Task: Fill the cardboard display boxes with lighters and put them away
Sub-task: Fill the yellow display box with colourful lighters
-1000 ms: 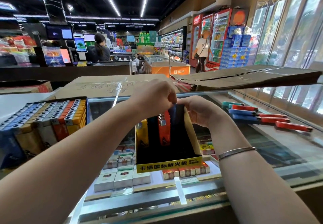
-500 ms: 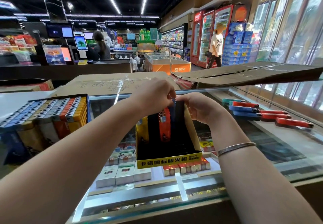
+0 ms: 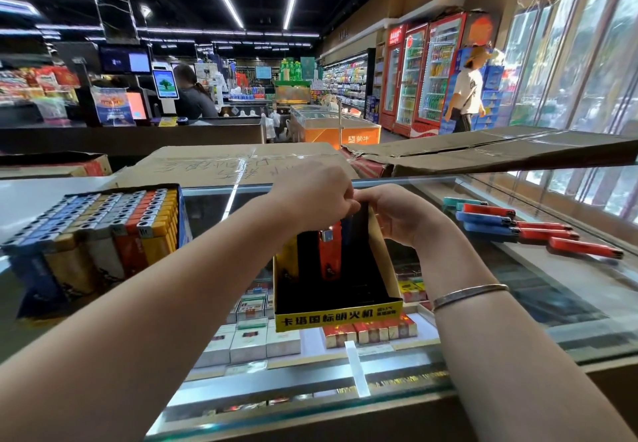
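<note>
I am working in a shop, a supermarket. My hands (image 3: pixel 355 206) meet over a glass counter (image 3: pixel 518 303); under them, beneath the glass, lie rows of cigarette packs (image 3: pixel 248 338). Left of the grip stands a full box of lighters (image 3: pixel 103 231), and to the right loose lighters (image 3: pixel 518 227) lie on the glass. Beyond my hands I see a checkout with screens (image 3: pixel 165 84), a chest freezer (image 3: pixel 341 127), stocked shelves (image 3: pixel 345 79) and red drink fridges (image 3: pixel 424 72), where a shopper (image 3: pixel 466 92) walks.
</note>
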A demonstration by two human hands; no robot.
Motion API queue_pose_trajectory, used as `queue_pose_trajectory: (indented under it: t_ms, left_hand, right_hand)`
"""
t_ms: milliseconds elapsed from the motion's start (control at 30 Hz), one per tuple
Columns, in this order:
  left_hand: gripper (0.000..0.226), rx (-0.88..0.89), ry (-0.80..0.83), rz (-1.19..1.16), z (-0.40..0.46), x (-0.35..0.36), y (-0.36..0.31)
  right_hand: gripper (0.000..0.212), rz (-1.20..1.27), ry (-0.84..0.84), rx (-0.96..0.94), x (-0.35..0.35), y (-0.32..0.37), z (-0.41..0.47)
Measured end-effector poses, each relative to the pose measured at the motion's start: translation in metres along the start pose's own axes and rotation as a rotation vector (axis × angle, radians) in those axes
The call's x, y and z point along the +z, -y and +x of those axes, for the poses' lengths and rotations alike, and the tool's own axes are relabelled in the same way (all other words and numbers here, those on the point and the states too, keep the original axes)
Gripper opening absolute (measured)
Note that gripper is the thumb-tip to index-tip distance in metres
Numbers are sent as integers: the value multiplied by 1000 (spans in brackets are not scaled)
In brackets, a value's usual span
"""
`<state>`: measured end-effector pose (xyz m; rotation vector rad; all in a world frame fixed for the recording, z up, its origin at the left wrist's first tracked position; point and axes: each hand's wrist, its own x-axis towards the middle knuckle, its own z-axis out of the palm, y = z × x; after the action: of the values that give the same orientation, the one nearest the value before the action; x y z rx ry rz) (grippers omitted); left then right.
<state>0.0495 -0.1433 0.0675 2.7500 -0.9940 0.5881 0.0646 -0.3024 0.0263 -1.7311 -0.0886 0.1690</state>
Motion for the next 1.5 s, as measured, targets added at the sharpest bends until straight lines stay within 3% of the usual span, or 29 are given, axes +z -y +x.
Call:
queue_pose_trajectory:
  t_ms: [167, 333, 467, 733, 900, 1033, 1133, 1233, 1500]
  left_hand:
    - [64, -78, 239, -310, -28, 6, 23]
    - [74, -153, 70, -782, -59, 26, 40]
    - [89, -198, 33, -1046, -65, 36, 42]
    - [131, -212, 155, -1264, -59, 54, 37]
    - [122, -255, 152, -1337, -49, 62, 26]
    - [110, -242, 150, -1317, -37, 67, 20]
    - [109, -228, 136, -1312, -33, 71, 17]
    - [113, -218, 134, -1365, -34, 74, 19]
    - [115, -201, 162, -1420, -38, 78, 24]
  right_hand:
    - [20, 32, -23, 35, -2, -1, 0]
    - [27, 13, -71, 44, -1, -1, 0]
    - [21, -33, -120, 23, 1, 1, -2]
    - [17, -180, -641, -49, -21, -8, -6]
    - [17, -621, -798, 2, -62, -19, -27]
    - [23, -911, -913, 150, -83, -36, -39]
    - [30, -1072, -889, 228, -91, -46, -42]
    - [24, -1230, -842, 224, -95, -47, -37]
    - [24, -1317, -732, 167, -100, -47, -20]
